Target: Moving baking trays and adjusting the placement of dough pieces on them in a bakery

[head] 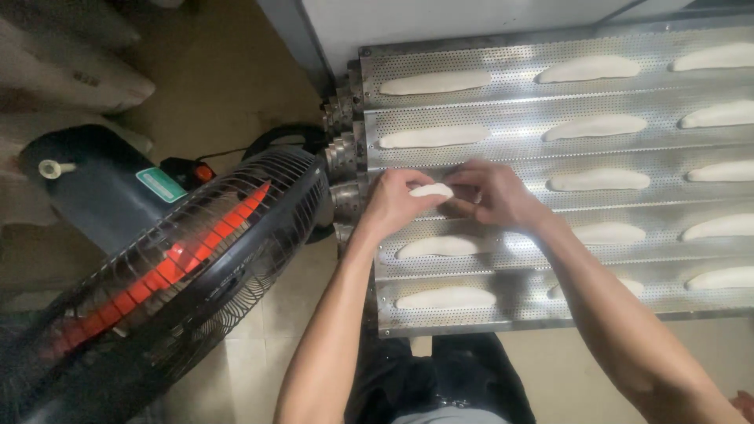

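The dough piece (431, 190) sits between both hands over the middle groove of the perforated tray (518, 106), near its left end. It looks soft, light and easily stretched, likely a little tacky, so it wants gentle support along its length and at the ends, not a squeeze. The left hand (395, 202) curls around its left end, fingers closed lightly on it. The right hand (493, 194) pinches the other end with bent fingertips. Other shaped pieces lie in the neighbouring grooves. A black fan (169, 271) with orange blades stands just left of the tray.
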